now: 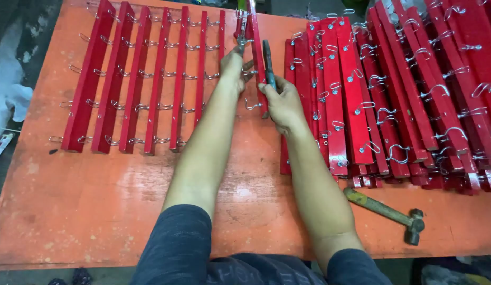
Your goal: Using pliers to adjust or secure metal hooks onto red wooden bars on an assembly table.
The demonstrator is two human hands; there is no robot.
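My left hand (pixel 234 67) grips a red wooden strip (pixel 256 50) set with metal wire hooks, standing it on edge in the middle of the orange table (pixel 97 200). My right hand (pixel 281 103) holds dark-handled pliers (pixel 268 64) against the strip's right side, near one hook. Both forearms reach in from the bottom of the view.
Several red hooked strips (pixel 134 79) lie side by side at the left. A large overlapping pile of the same strips (pixel 404 89) fills the right. A hammer (pixel 388 212) lies at the front right near the table edge.
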